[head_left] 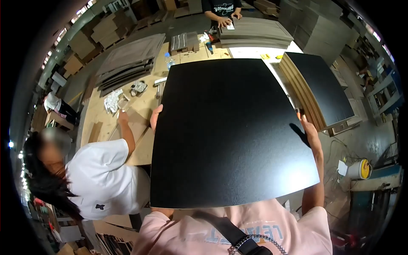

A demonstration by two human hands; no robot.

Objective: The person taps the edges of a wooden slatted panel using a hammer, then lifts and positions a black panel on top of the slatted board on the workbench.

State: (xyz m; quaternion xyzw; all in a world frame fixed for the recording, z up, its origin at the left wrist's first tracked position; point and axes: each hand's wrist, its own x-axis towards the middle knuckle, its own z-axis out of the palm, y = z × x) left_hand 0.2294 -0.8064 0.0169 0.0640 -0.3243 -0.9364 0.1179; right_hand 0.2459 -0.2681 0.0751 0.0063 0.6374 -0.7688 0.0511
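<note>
A large black panel point(229, 136) with a glossy sheen at its lower right fills the middle of the view, close in front of my chest. My left hand point(156, 116) grips its left edge, with most of the fingers hidden beneath. On the opposite edge, my right hand point(309, 127) holds the panel; its fingers are partly covered. A small orange item shows by the right fingertips, too little of it to name. Just beyond that hand lies a stack of black-faced panels point(318, 85) with light wooden edges.
A person in a white shirt point(106, 170) works at the wooden table point(159, 68) on my left. Across it, another person's hands point(229, 22) rest on stacked grey panels point(255, 34). More grey panels point(127, 59), a water bottle point(169, 59) and a white bucket point(359, 169) stand around.
</note>
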